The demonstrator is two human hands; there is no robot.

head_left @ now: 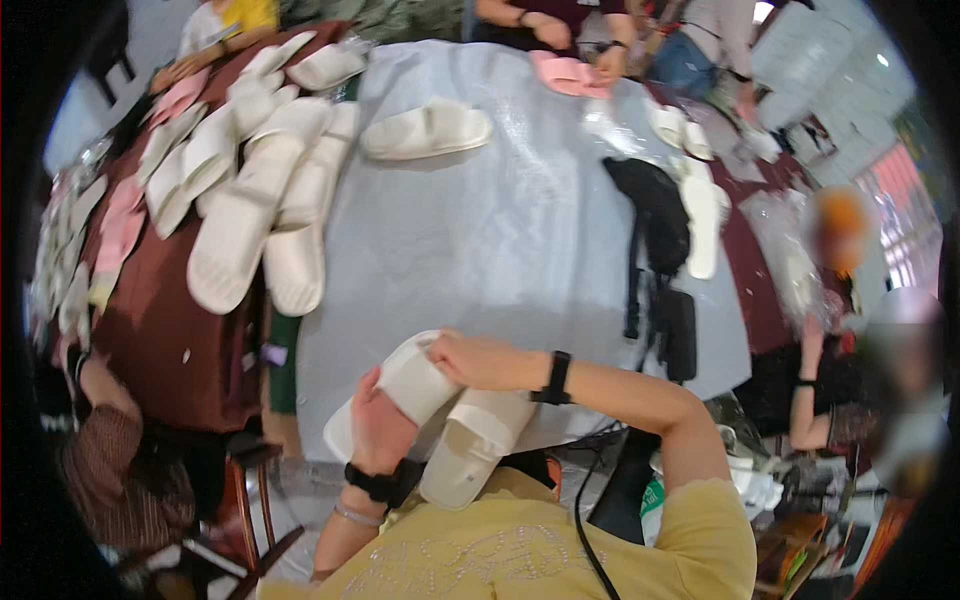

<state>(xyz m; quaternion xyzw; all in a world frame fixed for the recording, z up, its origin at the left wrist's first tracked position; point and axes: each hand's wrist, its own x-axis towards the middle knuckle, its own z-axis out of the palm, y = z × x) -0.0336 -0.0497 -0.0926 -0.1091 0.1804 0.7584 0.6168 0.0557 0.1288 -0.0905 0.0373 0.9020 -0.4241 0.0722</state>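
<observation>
A white slide slipper is held between my two hands at the near edge of the table. My left hand is closed around its near side. At the slipper's far right edge, the fingers of my right hand are curled on it. Just below my right wrist lies a second white slide slipper, close against my body at the table edge. Neither hand appears to grip that one. A black band is on each of my wrists.
A grey cloth covers the table. White slippers are piled at the left, with pink ones beyond. One white slipper lies farther back. A black pouch lies right. Across the table, a person's hands hold a pink slipper.
</observation>
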